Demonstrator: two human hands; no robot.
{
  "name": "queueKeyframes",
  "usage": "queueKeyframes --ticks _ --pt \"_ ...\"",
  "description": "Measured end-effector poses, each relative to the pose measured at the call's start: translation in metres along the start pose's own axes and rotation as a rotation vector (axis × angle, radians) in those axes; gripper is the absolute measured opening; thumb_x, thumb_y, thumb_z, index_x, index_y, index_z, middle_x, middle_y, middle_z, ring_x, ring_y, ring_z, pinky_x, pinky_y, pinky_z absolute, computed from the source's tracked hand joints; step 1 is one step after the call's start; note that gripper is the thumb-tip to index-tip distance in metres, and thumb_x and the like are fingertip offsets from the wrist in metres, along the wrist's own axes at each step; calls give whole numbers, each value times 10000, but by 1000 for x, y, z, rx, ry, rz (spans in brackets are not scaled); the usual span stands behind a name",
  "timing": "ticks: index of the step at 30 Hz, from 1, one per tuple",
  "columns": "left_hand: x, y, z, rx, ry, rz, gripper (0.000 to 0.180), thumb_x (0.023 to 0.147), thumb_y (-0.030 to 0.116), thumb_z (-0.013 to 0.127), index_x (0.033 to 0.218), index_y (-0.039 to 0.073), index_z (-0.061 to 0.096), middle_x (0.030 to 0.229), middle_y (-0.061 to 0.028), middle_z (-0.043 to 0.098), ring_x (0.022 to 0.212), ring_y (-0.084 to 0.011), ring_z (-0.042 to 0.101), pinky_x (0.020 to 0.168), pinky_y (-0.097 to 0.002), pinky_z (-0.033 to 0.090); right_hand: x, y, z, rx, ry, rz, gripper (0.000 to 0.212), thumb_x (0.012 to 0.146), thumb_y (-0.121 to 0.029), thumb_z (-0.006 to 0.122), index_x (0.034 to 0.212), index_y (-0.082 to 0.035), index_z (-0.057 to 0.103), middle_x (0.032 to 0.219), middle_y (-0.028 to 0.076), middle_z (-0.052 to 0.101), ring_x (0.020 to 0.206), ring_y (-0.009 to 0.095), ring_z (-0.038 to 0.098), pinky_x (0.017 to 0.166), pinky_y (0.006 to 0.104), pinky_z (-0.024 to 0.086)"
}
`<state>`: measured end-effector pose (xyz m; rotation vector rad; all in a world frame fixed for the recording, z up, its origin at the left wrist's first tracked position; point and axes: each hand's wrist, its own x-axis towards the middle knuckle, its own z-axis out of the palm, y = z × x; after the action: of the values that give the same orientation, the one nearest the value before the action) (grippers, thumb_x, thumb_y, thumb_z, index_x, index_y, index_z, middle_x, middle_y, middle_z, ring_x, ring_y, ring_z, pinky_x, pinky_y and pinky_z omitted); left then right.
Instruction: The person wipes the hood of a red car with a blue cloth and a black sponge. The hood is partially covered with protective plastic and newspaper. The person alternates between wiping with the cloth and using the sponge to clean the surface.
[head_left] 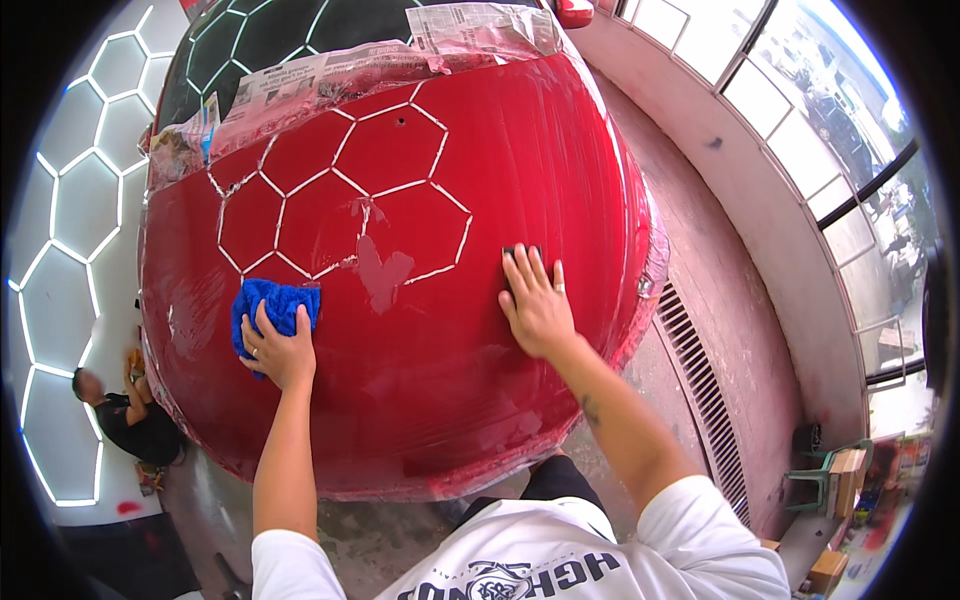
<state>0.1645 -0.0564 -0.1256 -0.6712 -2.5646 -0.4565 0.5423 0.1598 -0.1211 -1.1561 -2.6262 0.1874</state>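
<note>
A glossy red car hood (430, 400) spreads out below both my arms, with a dull pinkish patch and whitish smears on its paint. On its left part my left hand (280, 352) is closed on a bunched blue cloth (291, 296), pressing it to the surface. Farther right, my right hand (541, 310) lies over a small dark pad (509, 251). Only the pad's dark edge shows past my fingertips, so its kind is hidden. Hexagon light lines reflect in the hood between my hands.
Newspaper masking (330, 78) covers the base of the windshield (290, 30). At the left a person in dark clothes (138, 422) is low beside the car, near a hexagon-lit wall (70, 290). A floor grate (705, 390) runs along the right; a green stool (812, 478) and boxes stand beyond.
</note>
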Motion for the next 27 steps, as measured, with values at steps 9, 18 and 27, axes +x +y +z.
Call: queueKeyframes --ticks 9,18,27 --pt "0 -5 0 -57 41 71 765 921 480 800 1564 183 512 1654 -202 449 1540 -428 417 1236 -735 243 395 102 -16 -29 -11 -6 657 1164 -506 284 1717 -151 311 1827 113 214 1688 345 185 1326 689 162" --pt "5 0 3 -78 42 68 778 914 540 787 1554 187 522 1641 -228 458 1537 -416 423 1221 -759 241 352 93 -5 -72 82 -16 622 1169 -468 277 1682 -123 340 1795 137 270 1667 375 236 1305 698 226" --pt "1 0 -6 -12 22 15 828 944 693 705 1583 217 480 1659 -255 419 1539 -477 407 1192 -812 252 -80 -43 8 27 -49 -4 702 1119 -395 481 1702 -45 305 1782 219 265 1657 417 238 1319 668 183"
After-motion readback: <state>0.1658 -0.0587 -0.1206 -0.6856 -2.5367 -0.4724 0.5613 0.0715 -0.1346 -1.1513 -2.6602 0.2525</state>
